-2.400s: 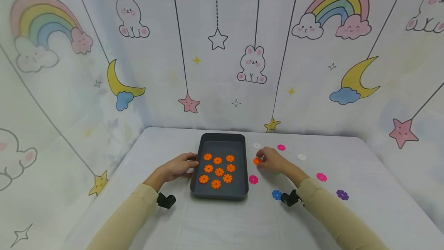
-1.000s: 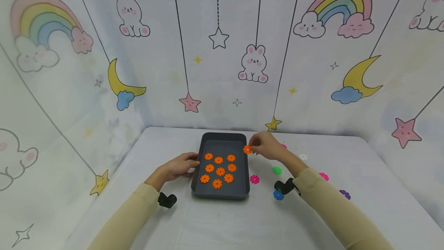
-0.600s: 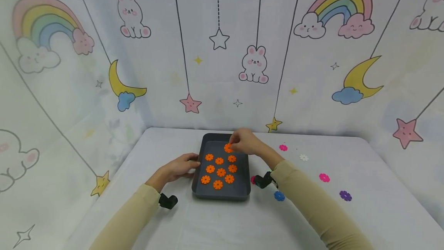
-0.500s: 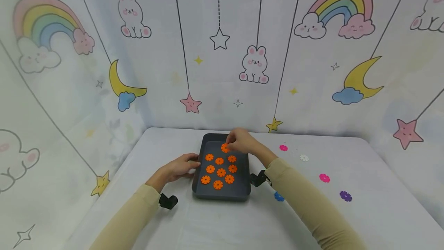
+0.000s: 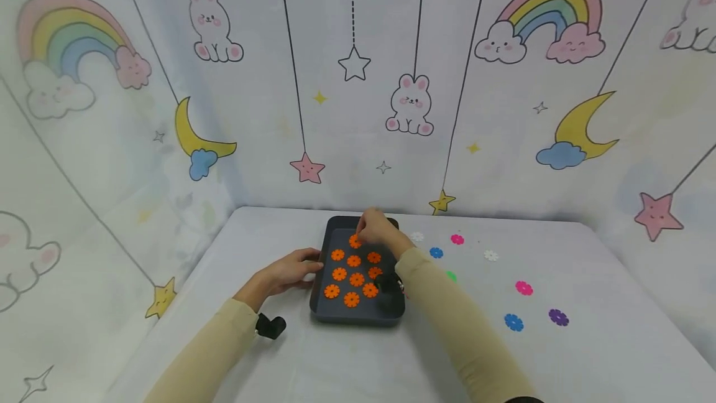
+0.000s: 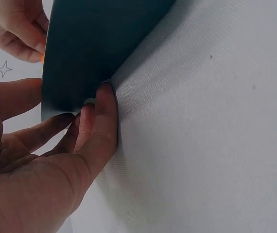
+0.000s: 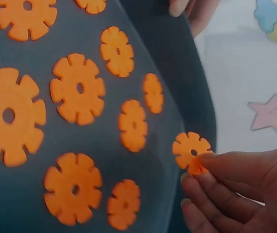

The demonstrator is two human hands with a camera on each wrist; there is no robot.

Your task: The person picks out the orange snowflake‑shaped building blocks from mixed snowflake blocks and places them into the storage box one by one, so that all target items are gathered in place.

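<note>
A dark grey baking pan (image 5: 358, 318) stands on the white table. My left hand (image 5: 288, 269) grips its left side, thumb at the rim; the left wrist view shows the other fingers (image 6: 107, 114) curled against the outer wall. Over the far end of the pan, my right hand (image 5: 377, 229) pinches an orange notched plastic disc (image 7: 191, 148) between thumb and fingers. The right wrist view shows it tilted; whether it touches the pan floor I cannot tell. Several like orange discs (image 5: 356, 279) lie flat inside, spaced apart in rough rows.
Loose discs lie on the table to the pan's right: white (image 5: 490, 255), pink (image 5: 524, 288), purple (image 5: 558, 317), blue (image 5: 514, 323) and others. My right sleeve (image 5: 453, 322) partly hides a green disc (image 5: 451, 276). A patterned cloth wall (image 5: 252, 111) rises behind the table.
My right hand took the orange disc from the table, lifted it over the pan's right rim and carried it left to the far end. The left hand has stayed on the pan.
</note>
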